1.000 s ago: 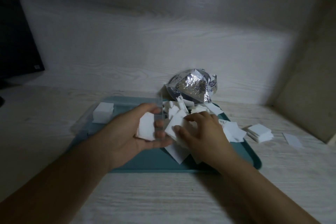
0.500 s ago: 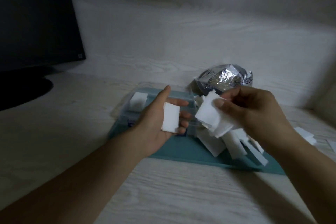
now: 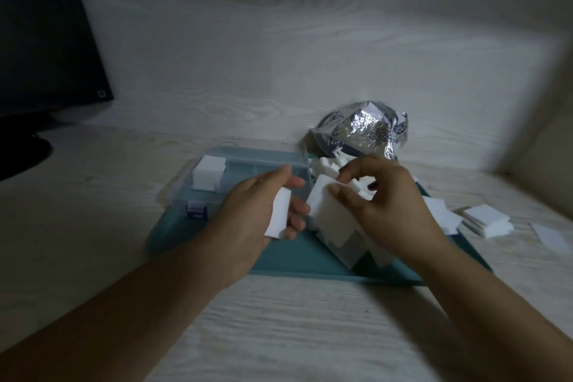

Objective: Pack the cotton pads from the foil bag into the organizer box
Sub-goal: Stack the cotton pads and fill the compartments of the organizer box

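Since half a second ago the right hand has come down and leftward with its pads, from up in the air to just above the tray, and now sits close to the left hand; the view has also swung a little to the right, so less of the monitor shows.

The left hand lies palm up over the tray's left half, fingers loosely curled round a small stack of white cotton pads that rests in the palm. The right hand pinches a fan of pads between thumb and fingertips, the bunch hanging down and touching the loose pile on the tray. More pads lie spread on the tray's right side.

The clear box stands at the tray's back left corner, with a blue latch on its front. One stack of pads sits in its left compartment; the other compartments are too dim to tell apart.

The crumpled foil bag lies behind the tray, its mouth toward the pile. Off the tray to the right, a small stack and a single pad lie on the pale wood-grain table. The monitor stands at far left against the wall.
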